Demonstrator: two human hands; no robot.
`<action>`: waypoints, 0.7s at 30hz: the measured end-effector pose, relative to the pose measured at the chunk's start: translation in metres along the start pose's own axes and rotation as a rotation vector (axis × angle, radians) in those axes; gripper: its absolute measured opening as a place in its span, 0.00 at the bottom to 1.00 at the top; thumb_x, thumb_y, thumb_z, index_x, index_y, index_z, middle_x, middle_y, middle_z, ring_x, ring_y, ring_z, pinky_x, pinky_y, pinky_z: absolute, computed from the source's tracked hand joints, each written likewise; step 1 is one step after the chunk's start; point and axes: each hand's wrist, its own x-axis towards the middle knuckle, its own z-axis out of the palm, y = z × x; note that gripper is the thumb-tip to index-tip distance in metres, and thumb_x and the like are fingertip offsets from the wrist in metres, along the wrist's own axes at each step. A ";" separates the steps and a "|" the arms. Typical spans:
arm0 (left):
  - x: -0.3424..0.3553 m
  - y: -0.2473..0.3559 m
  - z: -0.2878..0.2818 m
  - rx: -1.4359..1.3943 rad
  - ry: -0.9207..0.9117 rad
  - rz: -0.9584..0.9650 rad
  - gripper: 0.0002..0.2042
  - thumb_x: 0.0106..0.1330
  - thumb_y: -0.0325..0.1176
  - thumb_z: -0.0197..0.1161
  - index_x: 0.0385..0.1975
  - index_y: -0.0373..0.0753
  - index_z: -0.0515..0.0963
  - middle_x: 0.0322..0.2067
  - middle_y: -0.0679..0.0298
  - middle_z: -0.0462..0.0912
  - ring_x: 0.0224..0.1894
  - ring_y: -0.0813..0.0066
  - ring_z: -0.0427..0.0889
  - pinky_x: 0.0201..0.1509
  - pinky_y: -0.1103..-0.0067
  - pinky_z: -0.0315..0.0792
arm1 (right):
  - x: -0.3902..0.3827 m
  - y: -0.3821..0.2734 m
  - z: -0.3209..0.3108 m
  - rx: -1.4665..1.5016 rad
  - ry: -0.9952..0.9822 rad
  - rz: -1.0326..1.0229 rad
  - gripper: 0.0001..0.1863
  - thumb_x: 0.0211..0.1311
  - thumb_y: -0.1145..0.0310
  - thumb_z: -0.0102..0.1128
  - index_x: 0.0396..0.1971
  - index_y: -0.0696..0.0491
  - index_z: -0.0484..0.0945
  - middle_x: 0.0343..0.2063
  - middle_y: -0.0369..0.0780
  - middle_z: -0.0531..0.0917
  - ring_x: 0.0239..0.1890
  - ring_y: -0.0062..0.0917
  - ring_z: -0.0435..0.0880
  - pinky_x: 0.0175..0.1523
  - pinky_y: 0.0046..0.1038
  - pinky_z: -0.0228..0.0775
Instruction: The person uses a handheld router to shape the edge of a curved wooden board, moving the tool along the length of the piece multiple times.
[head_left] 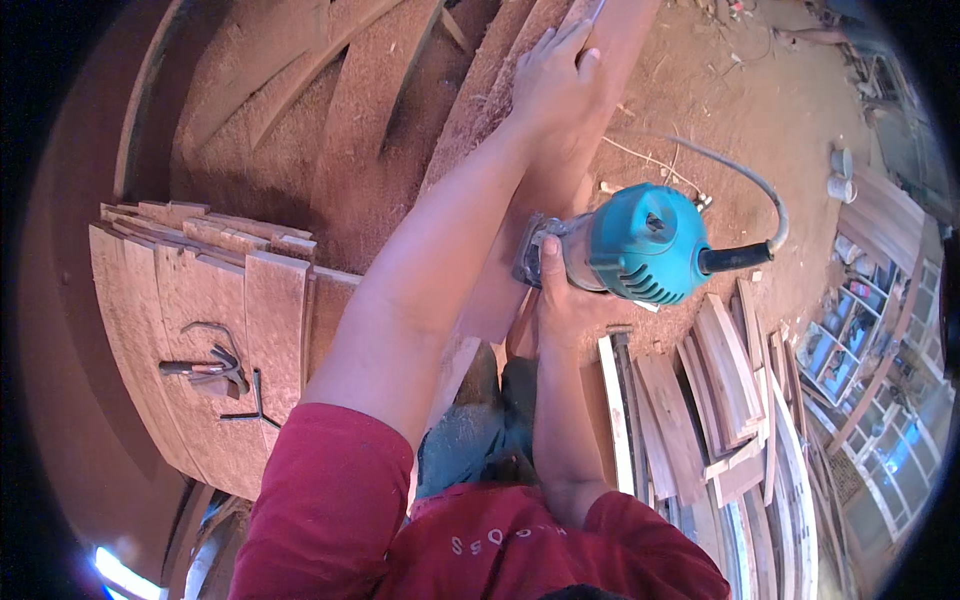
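My right hand [565, 295] is wrapped around the lower body of a teal trim router [650, 240], with the thumb along its clear base guard. The router lies tilted against the side of a long wooden board [625, 50], its black cord sleeve pointing right. Farther up the same board, my left hand [560, 75] lies on the wood with fingers stretched out and holding no tool. A thin pale line shows on the board just past its fingertips; I cannot tell what it is. The router's bit is hidden from view.
Sawdust-covered planks [360, 100] lie at the far left. On a stack of boards [140, 300] sit a hammer-like tool [215, 370] and a black hex key [257, 405]. Cut wood strips [720, 370] stand at the right. The grey cord [765, 185] loops over the dusty floor.
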 end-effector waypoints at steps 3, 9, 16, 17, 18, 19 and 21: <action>-0.002 0.009 -0.003 0.049 0.055 0.042 0.23 0.75 0.43 0.53 0.66 0.41 0.76 0.64 0.52 0.77 0.68 0.48 0.74 0.72 0.59 0.65 | -0.003 0.004 -0.002 -0.120 -0.019 -0.052 0.38 0.52 0.67 0.83 0.60 0.63 0.71 0.54 0.47 0.80 0.55 0.36 0.80 0.63 0.38 0.71; 0.002 0.008 -0.012 0.023 0.042 0.059 0.23 0.75 0.41 0.54 0.66 0.41 0.75 0.65 0.53 0.77 0.67 0.46 0.74 0.72 0.59 0.66 | -0.006 0.015 -0.006 -0.090 -0.104 0.030 0.48 0.54 0.61 0.82 0.68 0.61 0.61 0.64 0.48 0.72 0.62 0.38 0.75 0.69 0.42 0.67; 0.001 0.012 -0.014 0.028 0.024 0.049 0.20 0.74 0.41 0.55 0.63 0.44 0.77 0.64 0.54 0.78 0.66 0.49 0.76 0.68 0.58 0.68 | -0.019 0.045 -0.017 -0.099 -0.149 -0.053 0.49 0.54 0.64 0.79 0.69 0.62 0.56 0.61 0.50 0.72 0.61 0.41 0.74 0.68 0.43 0.68; 0.000 0.012 -0.014 0.034 0.031 0.044 0.20 0.75 0.41 0.55 0.63 0.44 0.77 0.64 0.54 0.78 0.66 0.49 0.76 0.68 0.58 0.68 | -0.020 0.047 -0.016 -0.093 -0.141 -0.040 0.48 0.54 0.63 0.79 0.68 0.62 0.57 0.60 0.49 0.71 0.61 0.40 0.74 0.68 0.42 0.67; -0.001 0.012 -0.014 0.039 0.038 0.040 0.20 0.75 0.41 0.55 0.63 0.44 0.77 0.64 0.54 0.78 0.66 0.50 0.76 0.68 0.58 0.68 | -0.021 0.048 -0.016 -0.085 -0.134 -0.025 0.48 0.54 0.61 0.79 0.68 0.62 0.57 0.60 0.49 0.71 0.60 0.39 0.74 0.68 0.42 0.67; -0.001 0.012 -0.013 0.043 0.044 0.037 0.20 0.75 0.41 0.54 0.63 0.44 0.77 0.64 0.55 0.78 0.66 0.50 0.75 0.68 0.57 0.67 | -0.020 0.048 -0.014 -0.078 -0.127 -0.013 0.48 0.54 0.59 0.79 0.67 0.61 0.58 0.60 0.48 0.71 0.60 0.38 0.74 0.68 0.42 0.67; -0.002 0.012 -0.014 0.038 0.043 0.029 0.20 0.75 0.40 0.54 0.63 0.44 0.77 0.64 0.55 0.78 0.66 0.50 0.75 0.69 0.57 0.67 | -0.017 0.056 -0.015 -0.107 -0.119 0.003 0.49 0.53 0.58 0.79 0.67 0.62 0.58 0.60 0.48 0.71 0.61 0.38 0.74 0.68 0.41 0.67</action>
